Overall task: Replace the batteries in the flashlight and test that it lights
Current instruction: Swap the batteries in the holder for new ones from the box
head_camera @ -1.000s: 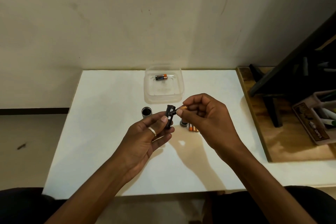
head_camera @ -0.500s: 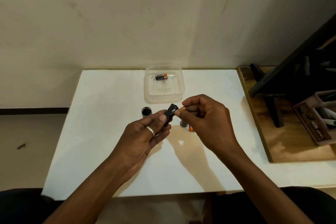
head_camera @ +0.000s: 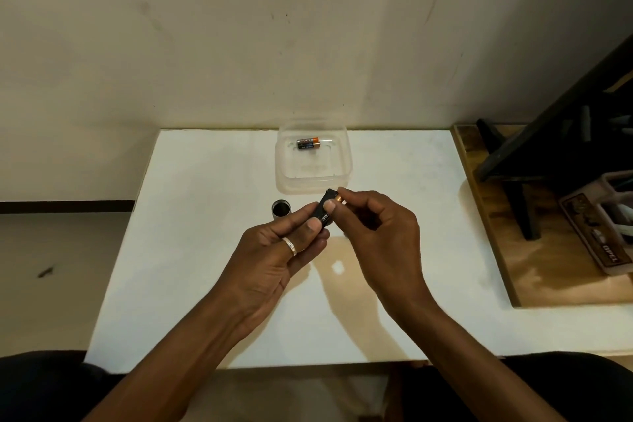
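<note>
1. On the bench [head_camera: 205, 284], the clear tub [head_camera: 313, 178] holds two spare cells; the flashlight body [head_camera: 281, 209] stands open just beside my left hand [head_camera: 274, 257].
2. My left hand's grip stays closed on the black battery holder [head_camera: 324, 212].
3. My right hand [head_camera: 376, 233] has pressed its pinched battery [head_camera: 339, 199] further into the holder than a second ago; I judge loading is underway.

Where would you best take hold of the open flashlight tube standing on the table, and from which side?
Grip the flashlight tube around its outer wall, probably coming from its left. It stands upright with its open mouth up, so the round side gives two opposing faces. The left hand and battery holder crowd its right side; the left side is free.
</note>
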